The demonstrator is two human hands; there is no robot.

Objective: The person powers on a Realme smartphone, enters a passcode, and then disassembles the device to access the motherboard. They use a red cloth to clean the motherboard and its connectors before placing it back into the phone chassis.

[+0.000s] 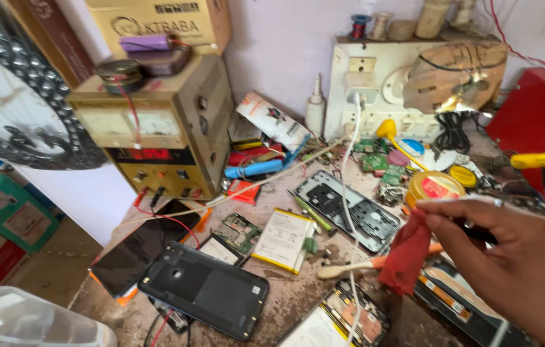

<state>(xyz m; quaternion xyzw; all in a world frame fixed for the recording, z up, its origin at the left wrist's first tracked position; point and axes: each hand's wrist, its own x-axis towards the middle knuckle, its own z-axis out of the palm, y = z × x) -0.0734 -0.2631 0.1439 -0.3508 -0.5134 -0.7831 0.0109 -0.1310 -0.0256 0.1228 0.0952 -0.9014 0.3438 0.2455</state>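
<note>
While hand [510,257] pinches (red) cloth [406,256].

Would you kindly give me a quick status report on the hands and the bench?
Right hand pinching red cloth above bench. Left hand out of view. Black phone back cover, battery, white cable lying below.

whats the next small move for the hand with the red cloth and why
Probably lower the right hand toward the bench: it pinches the red cloth and a thin tool in the air, above the opened phone, touching none of the parts. The left hand is out of view.
</note>
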